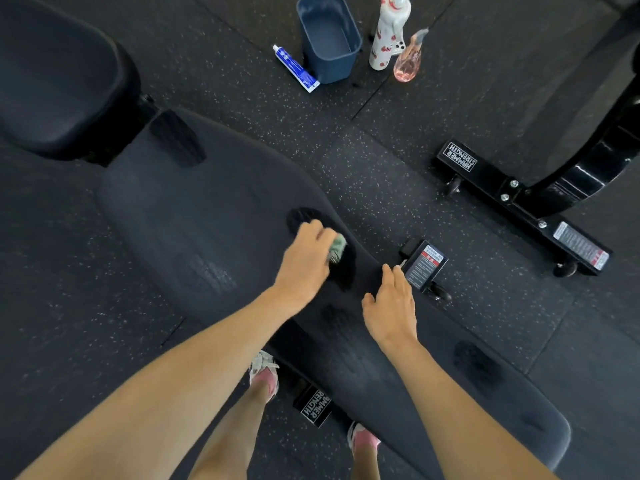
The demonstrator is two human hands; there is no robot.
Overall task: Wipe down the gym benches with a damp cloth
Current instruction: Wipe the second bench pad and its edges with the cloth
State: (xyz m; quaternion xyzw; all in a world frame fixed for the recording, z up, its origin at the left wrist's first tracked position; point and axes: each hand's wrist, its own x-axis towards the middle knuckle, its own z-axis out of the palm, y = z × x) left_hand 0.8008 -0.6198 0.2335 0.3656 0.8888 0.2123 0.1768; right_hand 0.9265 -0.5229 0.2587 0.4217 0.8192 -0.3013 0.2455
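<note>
A black padded gym bench (194, 209) runs from the upper left to the lower right of the head view, with dark damp patches on its surface. My left hand (306, 258) grips a small green cloth (337, 248) and holds it on the pad near the bench's far edge, beside a wet streak. My right hand (391, 306) lies flat on the bench a little nearer to me, fingers straight, holding nothing.
On the speckled rubber floor beyond the bench stand a blue bucket (329, 39), a white patterned spray bottle (388, 36), a pink spray bottle (408, 60) and a tube (294, 67). A black machine frame (519, 199) is at the right. My feet (265, 374) stand beside the bench.
</note>
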